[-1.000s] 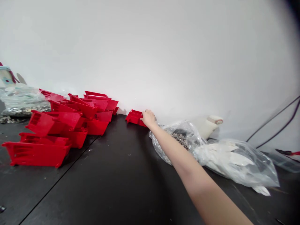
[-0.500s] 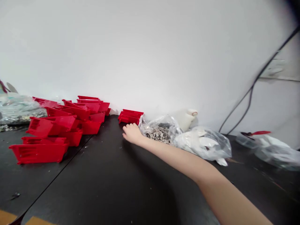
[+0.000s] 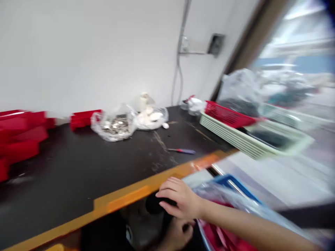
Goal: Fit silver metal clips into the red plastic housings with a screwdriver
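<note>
My right hand [image 3: 179, 198] reaches in from the right, just past the table's front edge. Its fingers and thumb curve around a dark, rounded black object [image 3: 154, 204]. Right below it is my left hand [image 3: 180, 232], blurred, with curled fingers; whatever they hold cannot be made out. A grey body with a pale round spot [image 3: 141, 225] shows beside the hands, too smeared to name. To their right, a blue crate [image 3: 227, 181] lined with clear plastic contains red pieces [image 3: 222, 237].
The black table [image 3: 78, 167] has an orange-taped edge [image 3: 125, 200]. On it are red bins [image 3: 23, 132], another red bin [image 3: 83, 118], a bag of metal parts [image 3: 117, 125], a white bag [image 3: 151, 118] and a screwdriver [image 3: 183, 151]. A pale green basket [image 3: 230, 137] stands right.
My view has swung right and down. My right hand has left the small red bin at the wall and come back to the table's front edge, onto the black object. My left hand has come into view.
</note>
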`<state>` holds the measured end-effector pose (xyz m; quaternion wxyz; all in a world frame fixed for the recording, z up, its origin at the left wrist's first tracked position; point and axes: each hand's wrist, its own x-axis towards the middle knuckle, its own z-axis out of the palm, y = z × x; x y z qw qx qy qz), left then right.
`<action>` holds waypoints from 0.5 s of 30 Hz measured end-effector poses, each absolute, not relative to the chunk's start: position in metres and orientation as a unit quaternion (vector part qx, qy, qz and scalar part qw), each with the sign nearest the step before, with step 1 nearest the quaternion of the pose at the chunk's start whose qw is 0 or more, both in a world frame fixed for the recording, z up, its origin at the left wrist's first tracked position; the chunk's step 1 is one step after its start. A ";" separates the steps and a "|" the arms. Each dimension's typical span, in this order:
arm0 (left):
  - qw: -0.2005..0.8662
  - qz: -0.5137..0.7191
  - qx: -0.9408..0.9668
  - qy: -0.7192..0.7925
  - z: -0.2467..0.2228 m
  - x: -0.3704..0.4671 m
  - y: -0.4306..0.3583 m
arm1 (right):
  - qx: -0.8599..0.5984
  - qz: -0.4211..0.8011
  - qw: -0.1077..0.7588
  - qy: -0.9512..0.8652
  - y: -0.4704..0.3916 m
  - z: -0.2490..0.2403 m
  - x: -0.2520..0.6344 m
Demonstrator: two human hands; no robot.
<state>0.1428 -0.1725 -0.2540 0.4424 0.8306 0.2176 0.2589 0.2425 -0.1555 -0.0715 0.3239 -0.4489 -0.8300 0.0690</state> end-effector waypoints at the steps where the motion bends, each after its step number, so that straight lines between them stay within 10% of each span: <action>1: 0.455 0.235 0.835 0.199 -0.259 0.146 -0.186 | -0.525 0.096 0.363 -0.764 -0.184 -0.093 0.262; 8: 0.442 0.159 0.869 0.155 -0.286 0.156 -0.198 | -0.911 0.115 0.333 -0.214 -0.370 -0.256 0.378; 15: 0.375 0.152 0.903 0.142 -0.294 0.164 -0.196 | -0.946 0.160 0.143 0.244 -0.503 -0.358 0.419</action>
